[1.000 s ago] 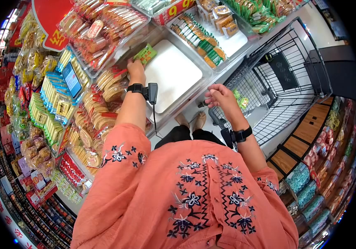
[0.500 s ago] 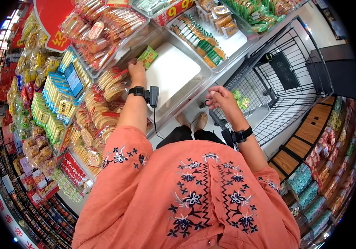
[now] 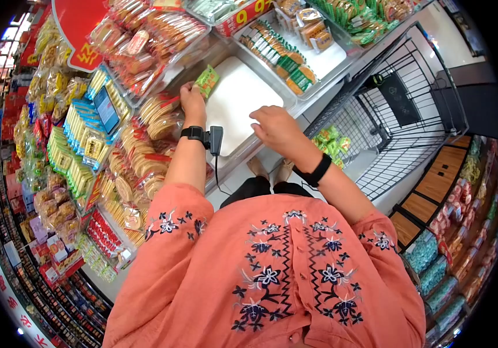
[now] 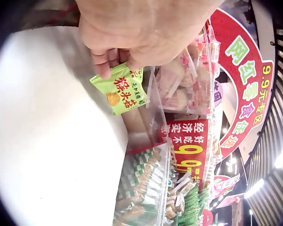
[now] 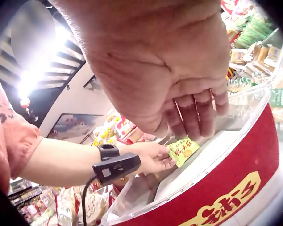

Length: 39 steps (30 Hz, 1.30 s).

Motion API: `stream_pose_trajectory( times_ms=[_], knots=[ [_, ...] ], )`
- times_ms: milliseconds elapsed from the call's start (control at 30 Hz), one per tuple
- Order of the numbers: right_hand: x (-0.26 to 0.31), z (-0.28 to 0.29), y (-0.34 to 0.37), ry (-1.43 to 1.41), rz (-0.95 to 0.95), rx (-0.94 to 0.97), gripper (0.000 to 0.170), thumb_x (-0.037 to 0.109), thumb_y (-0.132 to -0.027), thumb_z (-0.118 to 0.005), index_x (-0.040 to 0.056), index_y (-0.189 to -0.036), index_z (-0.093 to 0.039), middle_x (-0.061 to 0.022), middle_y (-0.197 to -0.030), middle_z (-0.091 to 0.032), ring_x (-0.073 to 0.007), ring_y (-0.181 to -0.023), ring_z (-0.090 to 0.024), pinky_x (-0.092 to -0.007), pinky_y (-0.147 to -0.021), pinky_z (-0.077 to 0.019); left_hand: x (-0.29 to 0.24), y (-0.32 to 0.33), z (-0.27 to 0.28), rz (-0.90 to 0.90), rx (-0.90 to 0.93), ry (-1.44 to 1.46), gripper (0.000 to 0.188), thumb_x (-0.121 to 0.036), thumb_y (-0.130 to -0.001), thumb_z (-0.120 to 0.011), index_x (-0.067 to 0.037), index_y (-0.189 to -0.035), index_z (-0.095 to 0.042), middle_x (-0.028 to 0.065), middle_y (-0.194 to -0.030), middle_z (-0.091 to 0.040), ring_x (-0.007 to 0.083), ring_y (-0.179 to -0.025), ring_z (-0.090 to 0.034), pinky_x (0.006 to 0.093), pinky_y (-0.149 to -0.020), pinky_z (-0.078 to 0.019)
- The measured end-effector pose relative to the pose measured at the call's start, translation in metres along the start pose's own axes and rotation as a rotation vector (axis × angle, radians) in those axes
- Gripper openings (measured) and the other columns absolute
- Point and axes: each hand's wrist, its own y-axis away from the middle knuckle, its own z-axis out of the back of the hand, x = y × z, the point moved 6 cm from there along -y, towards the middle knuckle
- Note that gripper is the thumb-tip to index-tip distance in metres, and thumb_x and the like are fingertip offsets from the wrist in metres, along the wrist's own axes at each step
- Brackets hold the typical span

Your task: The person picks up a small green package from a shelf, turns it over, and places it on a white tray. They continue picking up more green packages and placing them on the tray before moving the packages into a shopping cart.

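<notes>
The left hand (image 3: 193, 102) pinched the small green packet (image 3: 207, 80) by its edge, at the left end of the bin (image 5: 247, 169); if the packet touched the white board (image 3: 237, 107), I could not tell. The right hand (image 3: 279, 126) hung above the bin's near side, its fingers relaxed, holding nothing. Wrapped biscuits (image 3: 160, 118) lay beside the left hand.

clear bin (image 3: 233, 158): flat white panel (image 3: 240, 104) | adjoining bin (image 3: 323, 87): packaged biscuits (image 3: 284, 62) on white base (image 3: 331, 60)
</notes>
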Motion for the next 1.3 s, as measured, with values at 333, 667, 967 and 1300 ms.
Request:
stream_pose_trajectory(
  times_ms=[333,667,967,1300],
  knots=[
    [-0.019,-0.079,-0.009,0.284,-0.043,0.386,0.031,0.034,-0.092,-0.060,0.0056,-0.085,-0.070,-0.0122,-0.086,-0.065,-0.0307,-0.087,-0.062,-0.0432,-0.079,-0.0449,-0.005,0.012,0.002,0.021,0.096,0.062,0.017,-0.012,-0.098,-0.055,-0.004,-0.113,-0.056,0.0065,-0.100,-0.060,0.0128,-0.076,-0.058,0.0258,-0.065,-0.0502],
    [-0.025,-0.090,-0.010,0.374,-0.045,0.411,0.032,0.035,-0.092,-0.060,0.0065,-0.087,-0.072,-0.0103,-0.089,-0.065,-0.0288,-0.089,-0.062,-0.0427,-0.076,-0.0461,-0.010,0.011,0.003,0.050,0.117,0.075,0.018,-0.013,-0.098,-0.055,-0.005,-0.114,-0.055,0.0065,-0.104,-0.059,0.0137,-0.083,-0.058,0.0257,-0.069,-0.0529],
    [-0.025,-0.085,0.000,0.315,-0.092,0.420,0.032,0.034,-0.091,-0.062,0.0045,-0.087,-0.074,-0.0112,-0.096,-0.063,-0.0288,-0.096,-0.060,-0.0429,-0.078,-0.0498,0.004,0.001,-0.003,0.196,0.121,0.122,0.020,-0.012,-0.097,-0.055,-0.004,-0.116,-0.054,0.0086,-0.106,-0.061,0.0168,-0.078,-0.062,0.0286,-0.062,-0.0562],
    [-0.022,-0.082,0.003,0.297,-0.072,0.381,0.032,0.035,-0.091,-0.061,0.0059,-0.086,-0.072,-0.0110,-0.091,-0.064,-0.0290,-0.092,-0.061,-0.0431,-0.080,-0.0465,0.013,0.013,-0.007,0.331,0.221,0.125,0.022,-0.012,-0.097,-0.054,-0.003,-0.117,-0.054,0.0104,-0.101,-0.064,0.0162,-0.075,-0.064,0.0290,-0.058,-0.0561]
  ],
)
